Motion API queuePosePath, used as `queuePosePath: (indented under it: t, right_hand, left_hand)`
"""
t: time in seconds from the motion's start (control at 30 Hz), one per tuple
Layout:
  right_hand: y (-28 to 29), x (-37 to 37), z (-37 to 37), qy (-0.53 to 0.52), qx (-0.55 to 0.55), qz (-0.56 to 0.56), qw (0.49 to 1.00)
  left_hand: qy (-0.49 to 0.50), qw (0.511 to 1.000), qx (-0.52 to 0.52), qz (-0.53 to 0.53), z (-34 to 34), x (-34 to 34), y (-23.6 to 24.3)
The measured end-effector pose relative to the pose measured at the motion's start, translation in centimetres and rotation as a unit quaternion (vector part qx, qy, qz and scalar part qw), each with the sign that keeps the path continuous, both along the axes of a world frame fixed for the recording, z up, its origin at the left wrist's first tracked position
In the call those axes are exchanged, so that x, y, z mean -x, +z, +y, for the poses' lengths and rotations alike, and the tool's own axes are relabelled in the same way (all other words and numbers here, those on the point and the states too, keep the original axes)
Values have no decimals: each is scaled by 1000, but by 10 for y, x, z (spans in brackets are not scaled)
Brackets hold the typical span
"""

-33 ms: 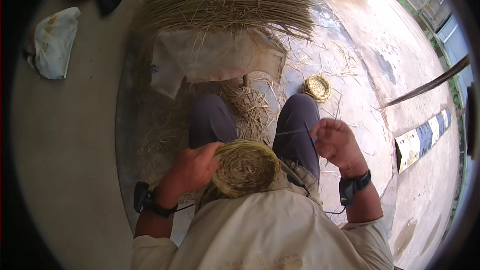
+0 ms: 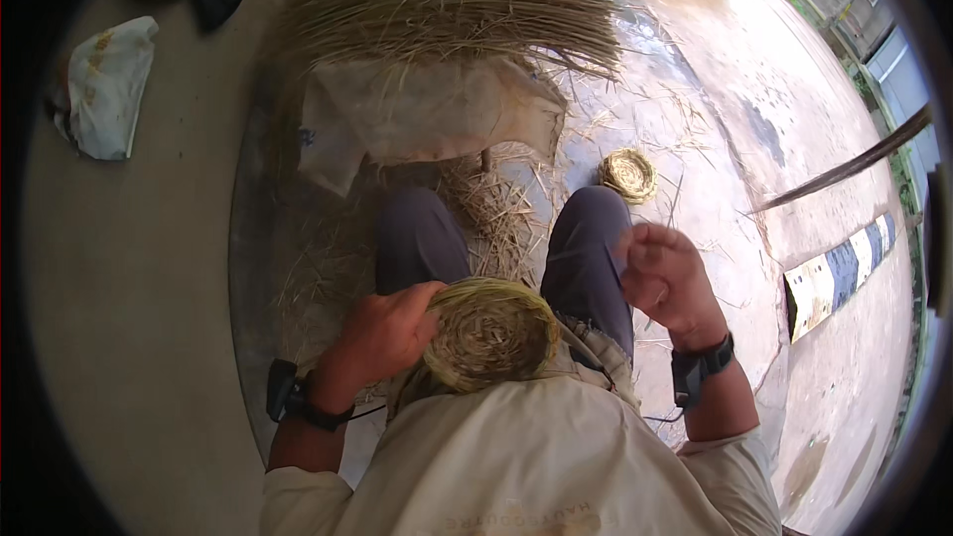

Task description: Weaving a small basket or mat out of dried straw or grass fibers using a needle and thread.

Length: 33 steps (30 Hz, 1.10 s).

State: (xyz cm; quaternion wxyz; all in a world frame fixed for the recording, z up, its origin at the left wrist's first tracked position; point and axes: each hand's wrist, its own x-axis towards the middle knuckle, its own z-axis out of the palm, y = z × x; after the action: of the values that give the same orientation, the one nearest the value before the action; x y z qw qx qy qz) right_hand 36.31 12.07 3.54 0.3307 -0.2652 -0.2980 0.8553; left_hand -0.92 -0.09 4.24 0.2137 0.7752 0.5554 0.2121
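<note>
A round basket of coiled straw (image 2: 488,335), yellow-green at the rim, rests in my lap. My left hand (image 2: 389,334) grips its left rim. Off to the right, beside my right knee (image 2: 586,238), my right hand (image 2: 663,271) is raised with curled fingers pinching a thin pale strand, which is faint and blurred. A second, smaller straw basket (image 2: 626,175) sits on the ground beyond that knee.
In front, a thick bundle of straw (image 2: 457,5) lies over a draped beige sheet (image 2: 427,109), with loose straw below. Bags (image 2: 111,84) lie at the left. A dark pole (image 2: 844,164) and a striped board (image 2: 842,273) are on the right.
My right hand has moved slightly upward, and the strand at its fingers looks fainter. My left hand and the basket stay in place.
</note>
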Motion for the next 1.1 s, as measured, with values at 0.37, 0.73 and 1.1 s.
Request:
queuePosePath:
  t: [0.37,0.73,1.1]
  right_hand:
    - [32,145,-51,371,-627,-184,659]
    - [15,108,-57,324,-630,-274,650]
    - [2,78,-64,53,-546,-408,730]
  left_hand:
    - [-13,999,40,-33,11,-3,-6]
    - [65,991,106,-50,15,-12,-8]
    - [134,987,6,-90,8,-19,-12]
